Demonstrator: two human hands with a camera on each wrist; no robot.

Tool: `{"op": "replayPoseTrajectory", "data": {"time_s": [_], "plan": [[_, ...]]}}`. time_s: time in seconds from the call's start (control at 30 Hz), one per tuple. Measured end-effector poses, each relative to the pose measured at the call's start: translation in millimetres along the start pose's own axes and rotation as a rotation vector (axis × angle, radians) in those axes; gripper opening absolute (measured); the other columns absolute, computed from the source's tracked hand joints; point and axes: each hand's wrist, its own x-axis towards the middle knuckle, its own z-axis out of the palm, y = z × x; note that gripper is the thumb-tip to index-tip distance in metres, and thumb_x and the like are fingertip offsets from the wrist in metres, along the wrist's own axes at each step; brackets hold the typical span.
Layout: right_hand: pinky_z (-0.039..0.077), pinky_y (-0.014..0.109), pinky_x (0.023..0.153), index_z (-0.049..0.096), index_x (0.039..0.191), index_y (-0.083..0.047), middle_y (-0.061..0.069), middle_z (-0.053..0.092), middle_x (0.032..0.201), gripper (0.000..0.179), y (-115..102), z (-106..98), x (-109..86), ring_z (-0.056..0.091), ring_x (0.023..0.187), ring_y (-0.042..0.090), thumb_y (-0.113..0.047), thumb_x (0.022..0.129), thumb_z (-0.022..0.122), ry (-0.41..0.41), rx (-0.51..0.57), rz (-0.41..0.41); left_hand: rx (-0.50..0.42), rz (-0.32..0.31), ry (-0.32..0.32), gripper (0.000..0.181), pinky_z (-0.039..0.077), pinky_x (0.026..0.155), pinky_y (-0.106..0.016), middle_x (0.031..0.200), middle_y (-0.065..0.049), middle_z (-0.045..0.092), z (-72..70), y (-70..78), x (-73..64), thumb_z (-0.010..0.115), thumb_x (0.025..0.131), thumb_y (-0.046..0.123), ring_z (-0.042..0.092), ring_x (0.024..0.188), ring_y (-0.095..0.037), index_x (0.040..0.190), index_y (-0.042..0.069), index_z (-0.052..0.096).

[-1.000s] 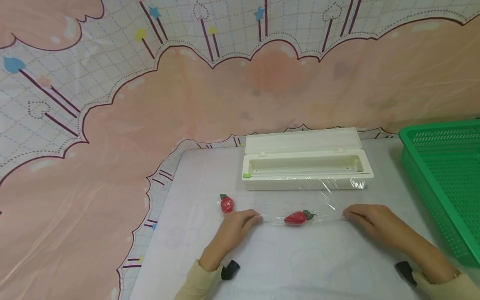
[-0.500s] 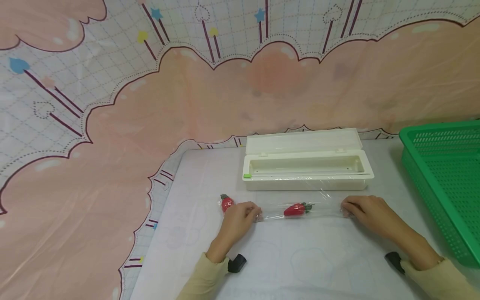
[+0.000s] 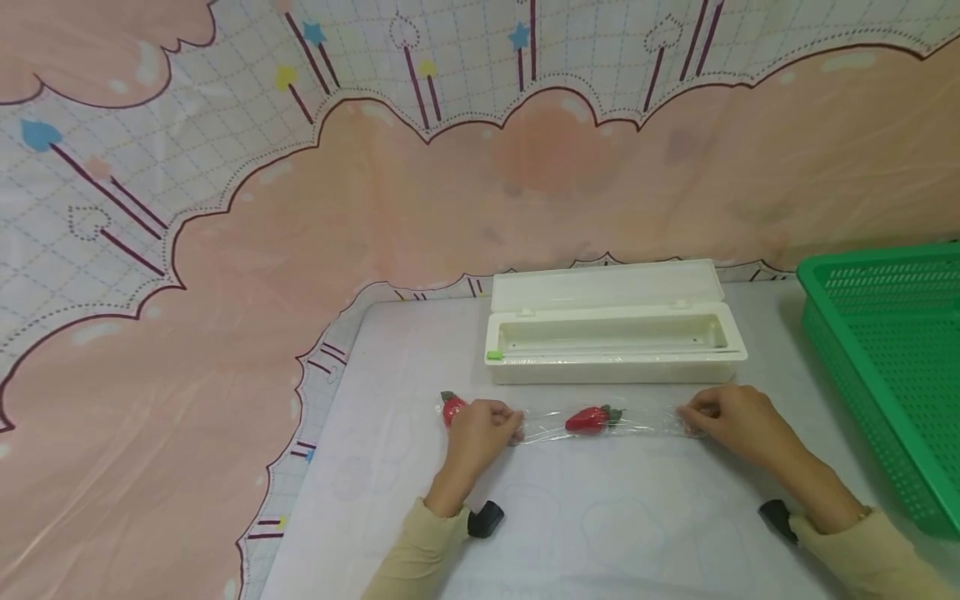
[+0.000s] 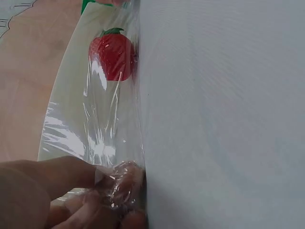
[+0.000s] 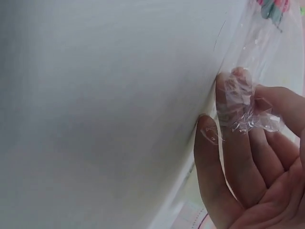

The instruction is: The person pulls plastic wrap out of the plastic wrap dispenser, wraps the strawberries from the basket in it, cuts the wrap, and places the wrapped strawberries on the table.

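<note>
A red strawberry (image 3: 588,420) with green leaves lies inside a strip of clear cling film (image 3: 652,421), stretched sideways between my hands. My left hand (image 3: 477,437) pinches the film's left end. My right hand (image 3: 738,417) pinches the other end. In the left wrist view the film bunches at my fingertips (image 4: 86,174), and the strawberry (image 4: 112,56) shows through it. Crumpled film (image 5: 240,105) sits between the thumb and fingers of my right hand (image 5: 267,167). Another red strawberry (image 3: 452,407), in clear film, lies partly hidden behind my left hand.
Beyond my hands stands a long white cling film dispenser (image 3: 615,372), its lid (image 3: 607,286) raised and a green slider (image 3: 494,356) at its left. A green plastic basket (image 3: 847,375) is at the right. A patterned cloth (image 3: 420,200) hangs behind the white table (image 3: 570,533).
Both hands have moved slightly away from me, and the right hand slightly left. The film streaks running from the dispenser to the strip are no longer visible. The strip has gathered at both ends.
</note>
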Motion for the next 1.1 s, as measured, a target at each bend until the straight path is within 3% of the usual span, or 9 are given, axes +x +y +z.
{"op": "replayPoseTrajectory", "data": {"time_s": [0.23,0.4,0.57,0.63,0.83,1.0,1.1], "plan": [[0.04,0.029,0.055,0.073,0.073,-0.012,-0.009,0.063,0.061,0.018,-1,3,3.1,0.051,0.059,0.009,-0.022,0.088,0.074,0.013,-0.012,0.044,0.006,-0.058,0.061,0.018,0.045,0.049,-0.022,0.055,0.001,0.064,2.2,4.4,3.0,0.077,0.083,0.017,0.055,0.051,-0.005,0.074,0.004,0.07],[0.041,0.03,0.055,0.074,0.074,-0.009,-0.007,0.064,0.061,0.018,-4,3,4.1,0.052,0.059,0.009,-0.02,0.088,0.074,0.019,-0.009,0.059,-0.029,-0.129,0.086,0.03,0.044,0.046,-0.024,0.057,0.001,0.062,3.6,4.3,4.3,0.081,0.081,0.019,0.054,0.047,-0.007,0.09,0.001,0.06],[0.038,0.027,0.052,0.073,0.071,-0.011,-0.008,0.061,0.059,0.019,-6,3,4.0,0.049,0.057,0.009,-0.019,0.088,0.074,0.047,-0.011,0.054,-0.075,-0.106,0.061,0.021,0.046,0.043,-0.024,0.058,0.0,0.064,3.4,2.1,3.7,0.08,0.083,0.017,0.054,0.041,-0.006,0.087,-0.001,0.069],[0.038,0.025,0.052,0.073,0.07,-0.012,-0.008,0.061,0.059,0.018,-6,3,3.7,0.049,0.057,0.009,-0.019,0.087,0.075,0.064,-0.012,0.049,-0.063,-0.091,0.062,0.018,0.046,0.044,-0.022,0.058,0.0,0.065,2.8,1.8,3.3,0.08,0.083,0.017,0.053,0.043,-0.005,0.079,0.002,0.071],[0.041,0.027,0.053,0.069,0.073,-0.009,-0.003,0.064,0.065,0.019,-6,4,0.5,0.052,0.059,0.011,-0.021,0.084,0.079,0.111,0.009,0.088,-0.024,-0.084,0.081,0.016,0.046,0.044,-0.021,0.064,-0.002,0.067,4.0,1.6,3.3,0.081,0.082,0.017,0.052,0.043,-0.004,0.077,0.004,0.073],[0.036,0.027,0.05,0.056,0.076,-0.005,0.001,0.053,0.062,0.03,-10,4,-3.6,0.047,0.058,0.016,-0.02,0.081,0.081,0.171,-0.009,0.123,-0.042,-0.097,0.072,0.016,0.046,0.042,-0.022,0.065,-0.002,0.066,4.4,2.9,3.2,0.081,0.083,0.017,0.051,0.042,-0.005,0.078,0.003,0.073],[0.033,0.027,0.048,0.056,0.077,-0.005,0.0,0.051,0.06,0.03,-13,5,-5.9,0.045,0.056,0.016,-0.021,0.081,0.081,0.187,-0.034,0.131,-0.055,-0.093,0.069,0.016,0.046,0.042,-0.022,0.062,-0.001,0.065,4.1,2.8,3.1,0.081,0.083,0.016,0.051,0.043,-0.006,0.077,0.003,0.073]]}}
